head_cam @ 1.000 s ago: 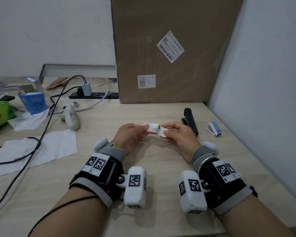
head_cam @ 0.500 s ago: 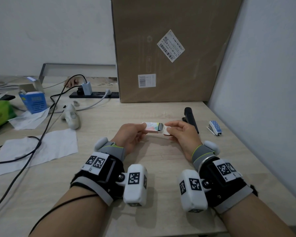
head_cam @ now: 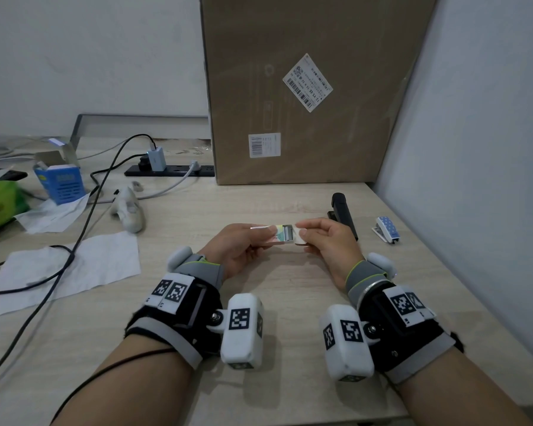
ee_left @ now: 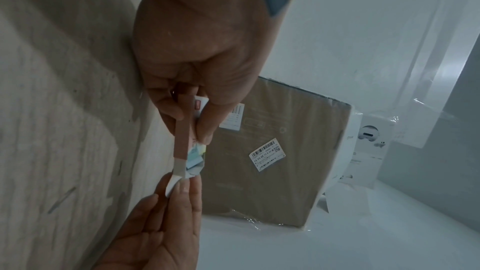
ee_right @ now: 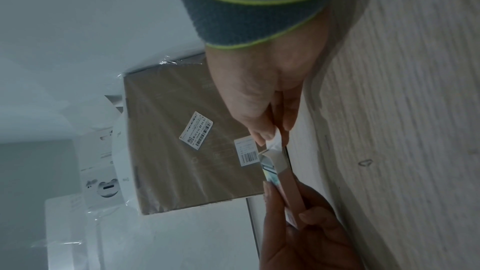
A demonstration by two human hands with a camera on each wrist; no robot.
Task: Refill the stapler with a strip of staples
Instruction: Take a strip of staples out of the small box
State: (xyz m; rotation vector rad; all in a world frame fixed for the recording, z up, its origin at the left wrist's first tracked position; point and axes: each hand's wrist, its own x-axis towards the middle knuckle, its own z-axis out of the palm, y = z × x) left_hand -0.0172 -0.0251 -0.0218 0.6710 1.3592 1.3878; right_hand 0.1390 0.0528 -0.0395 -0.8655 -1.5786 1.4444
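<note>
1. Staples (head_cam: 288, 233) show as a grey strip in the open end of a small box (head_cam: 276, 233), held between both hands above the worktop (head_cam: 197, 216).
2. Left hand (head_cam: 243, 249) pinches the closed end of the box between thumb and fingers; in the left wrist view the box (ee_left: 185, 135) runs away from the palm.
3. Right hand (head_cam: 326, 244) pinches the white end flap (head_cam: 299, 236) of the box between thumb and forefinger, folded back from the opening; the right wrist view shows that flap (ee_right: 275, 145) at the fingertips.
4. Stapler (head_cam: 343, 212), black, lies flat on the worktop just beyond the right hand, untouched by either hand.
5. Beside it, nearer the wall, lies a small blue dotted stapler (head_cam: 386, 229).
6. A large cardboard box (head_cam: 305, 87) stands upright at the back of the worktop.
7. Off to the left lie white paper sheets (head_cam: 68, 269), black cables (head_cam: 83, 229), a white controller (head_cam: 130, 209) and a blue box (head_cam: 63, 182).
</note>
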